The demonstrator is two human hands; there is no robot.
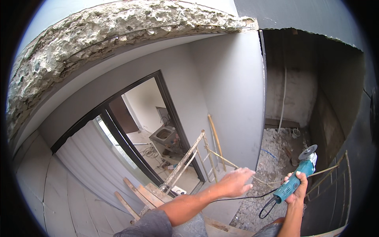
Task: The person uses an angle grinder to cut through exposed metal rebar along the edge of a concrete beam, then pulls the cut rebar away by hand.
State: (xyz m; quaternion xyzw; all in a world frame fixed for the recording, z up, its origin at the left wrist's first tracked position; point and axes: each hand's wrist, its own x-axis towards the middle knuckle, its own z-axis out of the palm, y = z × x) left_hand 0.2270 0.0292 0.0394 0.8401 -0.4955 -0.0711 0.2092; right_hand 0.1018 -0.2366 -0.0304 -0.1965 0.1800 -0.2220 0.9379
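My right hand [301, 190] is wrapped around the teal body of an angle grinder [306, 168]. The tool is tilted, its grey disc [308, 152] at the upper end, up and away from me. From its lower end hangs a black power cord [258, 196], which loops and runs left beneath my other arm. My left hand [235, 182] is held out in mid-air to the left of the grinder, apart from it. Pale dust coats its fingers, which are stretched out with nothing in them.
Overhead runs a rough broken concrete edge [118, 27]. Rusty scaffold frames [197, 144] stand ahead and at right. Wooden planks [148, 194] lie lower left. Rubble [272, 142] covers the floor below the dark recess. A sliding door [130, 144] with a curtain opens onto a room with a sink [164, 134].
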